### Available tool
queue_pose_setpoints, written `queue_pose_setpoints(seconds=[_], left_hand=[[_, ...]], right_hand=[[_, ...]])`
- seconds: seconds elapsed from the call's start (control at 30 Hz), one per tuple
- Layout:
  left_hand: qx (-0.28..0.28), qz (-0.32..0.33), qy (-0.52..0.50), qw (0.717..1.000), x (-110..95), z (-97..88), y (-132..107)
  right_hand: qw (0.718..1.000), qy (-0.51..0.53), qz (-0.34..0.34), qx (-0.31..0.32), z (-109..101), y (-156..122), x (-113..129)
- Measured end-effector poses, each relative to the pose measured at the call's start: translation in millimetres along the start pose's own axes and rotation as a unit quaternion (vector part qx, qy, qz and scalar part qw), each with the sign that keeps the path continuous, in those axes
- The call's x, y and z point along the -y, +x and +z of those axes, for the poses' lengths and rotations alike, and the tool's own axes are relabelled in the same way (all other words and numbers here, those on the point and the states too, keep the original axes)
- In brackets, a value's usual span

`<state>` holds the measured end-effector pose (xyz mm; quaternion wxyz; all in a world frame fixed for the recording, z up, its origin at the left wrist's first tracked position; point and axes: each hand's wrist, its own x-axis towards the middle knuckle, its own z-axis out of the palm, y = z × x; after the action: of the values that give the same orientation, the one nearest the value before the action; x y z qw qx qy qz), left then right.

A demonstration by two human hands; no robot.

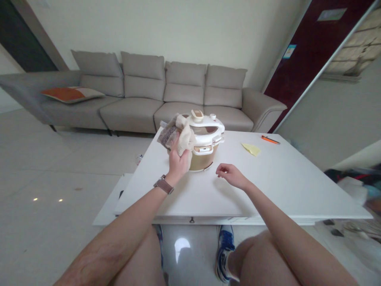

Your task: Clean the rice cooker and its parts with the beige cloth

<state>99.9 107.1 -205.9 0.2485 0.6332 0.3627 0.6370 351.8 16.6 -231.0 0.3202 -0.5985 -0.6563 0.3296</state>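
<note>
A white and gold electric pressure cooker (205,161) stands upright on the white table (253,186), its lid on. My left hand (177,159) is wrapped round a cream and grey cloth (186,137) at the cooker's left side. The bunched cloth hides part of the lid and body there. In front of the cooker and to its right, my right hand (230,174) hovers just over the tabletop, apart from the cooker. Its fingers are loosely curled in, and nothing shows in them.
To the right on the table lie a yellow piece of paper or cloth (251,149) and an orange utility knife (270,140). A grey sofa (178,111) with an orange and white cushion (74,94) runs along the wall behind. A drawer knob (192,219) sits on the table's near side.
</note>
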Motion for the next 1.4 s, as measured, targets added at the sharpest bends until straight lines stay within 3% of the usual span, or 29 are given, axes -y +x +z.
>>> queue_pose_setpoints(seconds=[0.1,0.17,0.27,0.37,0.43,0.57,0.67,0.77,0.9,1.1,1.27,1.4], left_hand=[[-0.056,-0.023,-0.017,0.998,-10,0.0,24],[-0.055,-0.009,0.019,0.998,-19,2.3,38],[0.049,0.081,0.155,0.983,-38,14.7,48],[0.209,0.207,0.276,0.915,-61,37.5,48],[0.260,0.240,0.318,0.880,-76,55.5,51],[0.294,0.208,0.371,0.856,-99,88.8,66],[0.280,0.176,0.385,0.862,-106,104.9,71],[0.270,0.182,0.362,0.874,-102,108.9,67],[0.256,0.197,0.296,0.899,-88,94.1,63],[0.128,0.074,0.100,0.984,-68,47.4,63],[0.060,0.042,0.129,0.989,-43,1.9,52],[0.082,0.092,0.197,0.973,-23,-27.7,36]], right_hand=[[1.000,-0.019,-0.012,-0.003,2,1,5],[0.999,-0.037,-0.027,-0.004,5,1,11],[0.997,-0.054,-0.059,0.022,16,0,18],[0.989,-0.081,-0.080,0.093,30,1,22],[0.982,-0.101,-0.078,0.142,39,1,23],[0.970,-0.129,-0.065,0.194,49,-1,28],[0.965,-0.148,-0.062,0.205,53,-2,33],[0.961,-0.166,-0.061,0.212,54,-2,37],[0.959,-0.170,-0.059,0.221,51,-3,34],[0.960,-0.164,-0.057,0.222,40,-8,27],[0.962,-0.158,-0.058,0.215,35,-9,26],[0.963,-0.151,-0.058,0.216,33,-9,28]])
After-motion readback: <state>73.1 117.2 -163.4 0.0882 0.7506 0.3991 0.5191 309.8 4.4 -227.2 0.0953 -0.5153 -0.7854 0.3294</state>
